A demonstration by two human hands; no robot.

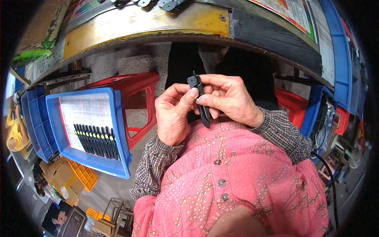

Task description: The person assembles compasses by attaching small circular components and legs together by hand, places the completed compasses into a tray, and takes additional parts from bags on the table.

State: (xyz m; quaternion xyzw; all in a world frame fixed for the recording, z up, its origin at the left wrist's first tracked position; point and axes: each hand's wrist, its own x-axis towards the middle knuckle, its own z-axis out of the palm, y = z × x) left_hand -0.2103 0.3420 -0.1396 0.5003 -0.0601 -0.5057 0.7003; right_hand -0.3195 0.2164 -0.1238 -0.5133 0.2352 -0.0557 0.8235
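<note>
A long black plastic part is held between my two hands in front of my lap. It has a rounded head with a thin pin sticking up, and it tapers to a pointed lower end. With thumb and fingers, my left hand grips it near the head. My right hand pinches the same part from the other side, thumb across its front. Fingertips hide some of it. Several slim black pieces with yellow-green dots lie in a row inside the blue tray at my left.
Ahead runs a worktable edge with a yellow metal strip; several black parts lie on it. A red stool stands beside the tray. Blue crates are at the right. Cardboard boxes sit at the lower left, near another person.
</note>
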